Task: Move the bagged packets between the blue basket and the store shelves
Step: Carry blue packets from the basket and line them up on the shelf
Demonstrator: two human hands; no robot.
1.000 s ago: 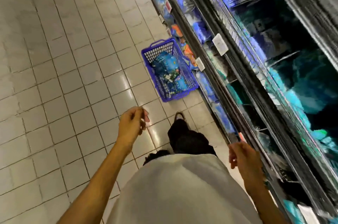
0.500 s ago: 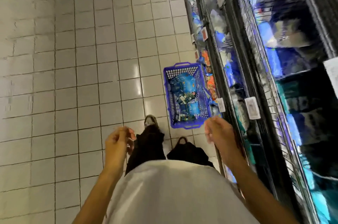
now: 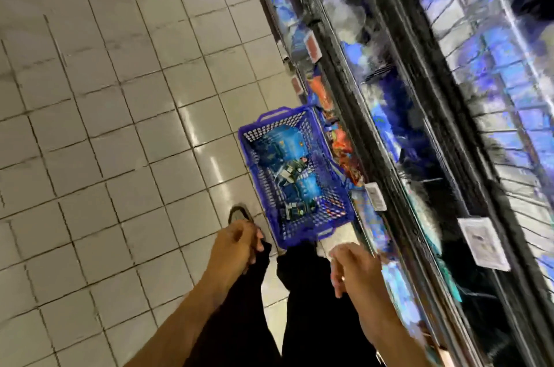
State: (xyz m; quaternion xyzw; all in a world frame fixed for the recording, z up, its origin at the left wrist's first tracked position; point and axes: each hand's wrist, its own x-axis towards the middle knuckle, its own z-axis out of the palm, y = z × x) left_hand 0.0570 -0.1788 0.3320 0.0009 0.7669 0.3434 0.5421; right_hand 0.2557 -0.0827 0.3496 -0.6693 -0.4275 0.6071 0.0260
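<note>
Head view: blue basket point(image 3: 295, 177) stands on the tiled floor point(image 3: 120, 126) against the shelves point(image 3: 419, 126), long axis running away from the person, blue packets point(image 3: 287, 162) inside. Both hands hold nothing. Left hand point(image 3: 236, 249) hangs loosely curled; right hand point(image 3: 356, 270) has relaxed fingers. Basket lies ahead and below; right hand appears slightly nearer its near rim

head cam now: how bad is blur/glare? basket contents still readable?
Head view: motion blur smears the store shelves and their price tags; glare streaks sit on the floor tiles left of the blue basket; the bagged packets read as blue shapes, print illegible; left hand and right hand are soft-edged, both empty.
</note>
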